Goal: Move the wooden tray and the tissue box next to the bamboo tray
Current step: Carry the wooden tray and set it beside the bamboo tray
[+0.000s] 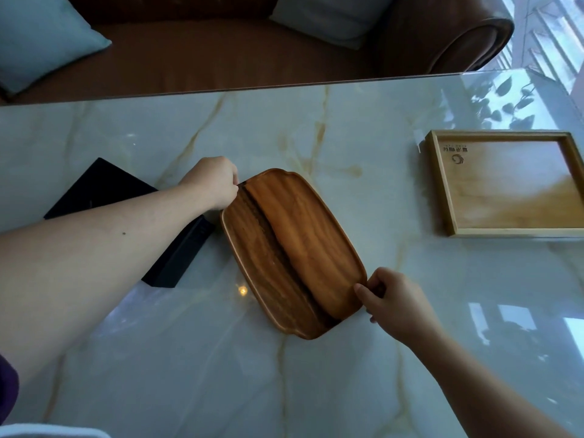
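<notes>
Fingers (232,180) of the left hand (211,181) pinch the far end of the wooden tray (294,251), while the right hand (395,298) grips its near right corner. It lies diagonally on the marble counter (316,121), touching the black tissue box (177,257) on its left, well apart from the bamboo tray (508,184) at far right.

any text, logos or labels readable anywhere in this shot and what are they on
bamboo tray: a short line of printed characters near its far left corner, upside down from this view and too blurred to read.
bamboo tray, just below that line: a round swirl logo, no letters in it.
black tissue box: a faint mark on its side face, too dim to read.
wooden tray, marble table: no text.
</notes>
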### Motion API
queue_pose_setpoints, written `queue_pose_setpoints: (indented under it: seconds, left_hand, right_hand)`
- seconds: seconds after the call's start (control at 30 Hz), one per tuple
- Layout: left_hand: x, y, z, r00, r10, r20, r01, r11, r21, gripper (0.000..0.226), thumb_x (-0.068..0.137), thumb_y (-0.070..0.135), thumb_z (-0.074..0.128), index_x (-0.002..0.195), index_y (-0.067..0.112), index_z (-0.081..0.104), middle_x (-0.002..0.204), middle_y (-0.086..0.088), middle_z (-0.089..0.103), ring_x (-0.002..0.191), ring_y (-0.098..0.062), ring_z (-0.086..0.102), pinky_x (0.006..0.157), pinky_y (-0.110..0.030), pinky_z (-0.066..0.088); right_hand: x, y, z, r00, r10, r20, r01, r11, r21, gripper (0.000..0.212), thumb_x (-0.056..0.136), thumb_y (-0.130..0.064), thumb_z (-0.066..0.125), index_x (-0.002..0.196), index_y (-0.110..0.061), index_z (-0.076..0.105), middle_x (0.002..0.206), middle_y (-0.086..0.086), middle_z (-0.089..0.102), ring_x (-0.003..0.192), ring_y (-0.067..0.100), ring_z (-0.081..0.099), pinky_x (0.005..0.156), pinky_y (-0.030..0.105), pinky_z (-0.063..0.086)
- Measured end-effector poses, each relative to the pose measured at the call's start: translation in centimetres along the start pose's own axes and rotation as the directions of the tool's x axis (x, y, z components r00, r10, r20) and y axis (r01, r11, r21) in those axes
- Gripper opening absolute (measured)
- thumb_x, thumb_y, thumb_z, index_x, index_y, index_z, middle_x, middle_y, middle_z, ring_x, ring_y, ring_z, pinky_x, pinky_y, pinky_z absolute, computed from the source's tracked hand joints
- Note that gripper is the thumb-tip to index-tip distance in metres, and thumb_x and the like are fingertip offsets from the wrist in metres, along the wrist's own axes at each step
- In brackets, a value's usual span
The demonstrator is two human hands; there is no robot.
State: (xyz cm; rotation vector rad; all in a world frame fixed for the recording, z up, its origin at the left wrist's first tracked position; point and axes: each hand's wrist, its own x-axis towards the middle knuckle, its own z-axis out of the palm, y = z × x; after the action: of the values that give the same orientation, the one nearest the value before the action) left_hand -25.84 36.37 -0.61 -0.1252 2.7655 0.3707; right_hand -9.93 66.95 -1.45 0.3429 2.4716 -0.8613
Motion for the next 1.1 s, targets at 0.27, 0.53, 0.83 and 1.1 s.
queue_pose_setpoints:
  seconds: [0.27,0.53,0.83,1.1]
  left_hand:
    - [0.1,0.6,0.5,0.999,0.036,-0.007,-0.037,0.999,-0.037,0.034,0.089,0.03,0.054,0.116,0.01,0.062,0.119,-0.013,0.066,0.112,-0.032,0.058,0.091,-0.038,0.047]
    - [0.7,2.5,0.7,0.998,0.037,0.055,-0.038,0.999,0.017,0.03,0.093,0.028,0.048,0.103,0.007,0.067,0.107,-0.017,0.068,0.1,-0.036,0.06,0.08,-0.035,0.045]
    - [-1.1,3.7,-1.0,0.999,0.042,0.002,-0.042,0.999,0.031,0.029,0.091,0.032,0.052,0.094,0.01,0.07,0.095,-0.014,0.07,0.089,-0.033,0.061,0.076,-0.038,0.05]
    - [-6.2,3.8,-3.4,0.987,0.105,-0.121,-0.113,0.992,-0.064,0.026,0.088,0.031,0.059,0.096,0.009,0.072,0.096,-0.017,0.071,0.092,-0.035,0.062,0.073,-0.031,0.043]
  right_hand:
    - [-3.2,0.9,0.6,0.977,0.207,0.045,-0.205,0.868,0.452,0.025,0.089,-0.025,0.07,0.081,-0.002,0.068,0.066,0.012,0.075,0.059,0.024,0.074,0.062,0.046,0.063]
    - [-5.3,0.1,5.8,0.944,0.307,0.124,-0.293,0.601,0.744,0.011,0.087,-0.009,0.072,0.091,0.0,0.069,0.074,0.021,0.077,0.07,0.032,0.076,0.058,0.038,0.062]
    - [-5.7,0.2,6.9,0.927,0.355,0.119,-0.312,0.554,0.772,0.02,0.088,-0.013,0.071,0.089,0.004,0.061,0.065,0.016,0.067,0.055,0.027,0.068,0.073,0.057,0.061]
    - [-7.1,1.9,4.1,0.94,0.341,0.03,-0.227,0.554,0.801,0.014,0.093,-0.01,0.064,0.088,0.002,0.059,0.094,0.027,0.066,0.078,0.031,0.073,0.075,0.044,0.063]
